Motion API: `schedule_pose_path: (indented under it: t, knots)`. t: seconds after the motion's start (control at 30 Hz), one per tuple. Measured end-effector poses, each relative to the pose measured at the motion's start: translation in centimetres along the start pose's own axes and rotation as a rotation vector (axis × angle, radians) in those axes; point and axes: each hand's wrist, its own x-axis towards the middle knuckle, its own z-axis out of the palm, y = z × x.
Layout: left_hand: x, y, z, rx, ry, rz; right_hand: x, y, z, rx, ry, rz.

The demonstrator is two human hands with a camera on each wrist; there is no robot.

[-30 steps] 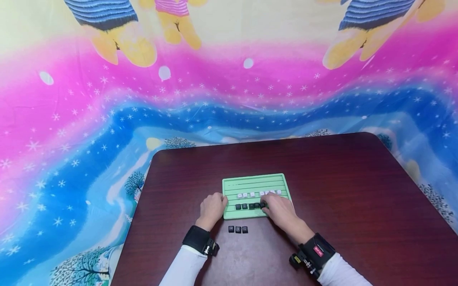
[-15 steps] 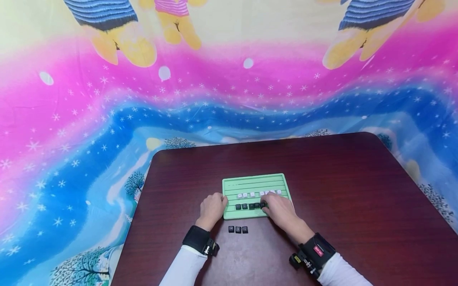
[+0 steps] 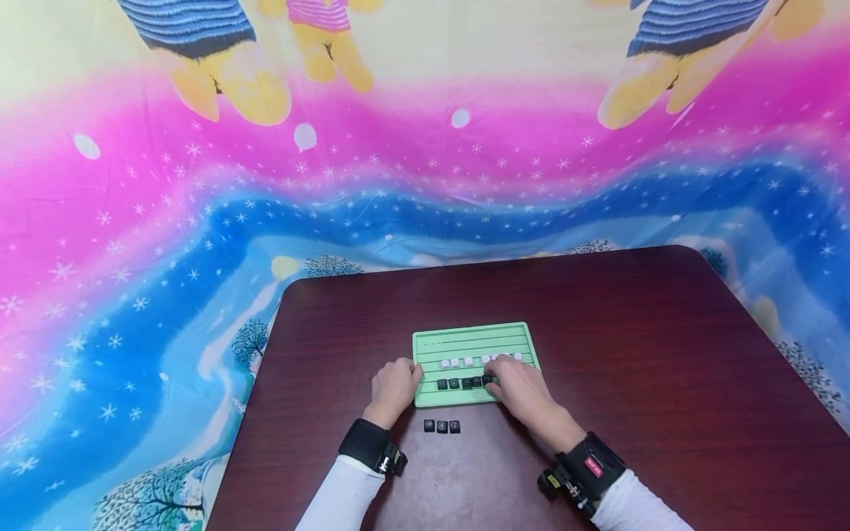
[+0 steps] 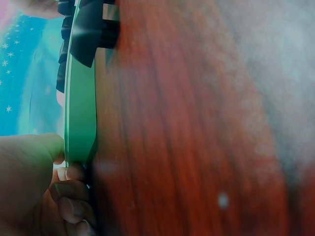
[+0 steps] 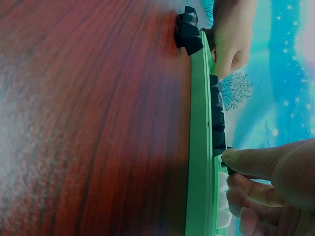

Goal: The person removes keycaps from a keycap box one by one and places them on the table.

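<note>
A light green ridged tray lies on the table. My left hand grips its left edge; in the left wrist view the thumb is at the rim and the other fingers curl at the tray's end. My right hand is over the tray's right part, pinching a black keycap between thumb and fingertips at the right end of the black row. Several more black keycaps stand along this nearer ridge. Behind them runs a row of white keycaps, partly hidden by my right hand.
Three loose black keycaps sit in a line on the dark red-brown table, just in front of the tray. A printed cloth with snowflakes and cartoon figures hangs behind the table's far edge.
My right wrist has shifted very slightly, and the pinched keycap stays at the end of the row. The left hand and the tray have kept their places.
</note>
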Motion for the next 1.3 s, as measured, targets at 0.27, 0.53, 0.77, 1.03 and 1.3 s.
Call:
schedule_pose_path:
  t: [0.27, 0.53, 0.77, 1.03, 1.3]
  knots:
    - [-0.1, 0.1, -0.2, -0.001, 0.002, 0.002, -0.1, -0.5, -0.5, 0.027, 0.003, 0.009]
    - [0.0, 0.0, 0.0, 0.003, -0.008, 0.002, -0.4, -0.8, -1.0, 0.043, 0.036, -0.015]
    - [0.1, -0.1, 0.0, -0.001, -0.011, 0.002, -0.7, -1.3, -1.4, 0.049, 0.046, -0.023]
    - [-0.1, 0.0, -0.1, -0.001, 0.009, 0.012, -1.2, -1.8, -1.7, -0.001, 0.057, -0.033]
    - [0.0, 0.0, 0.0, 0.009, -0.004, 0.002, -1.7, -2.2, -1.7, -0.017, 0.067, -0.065]
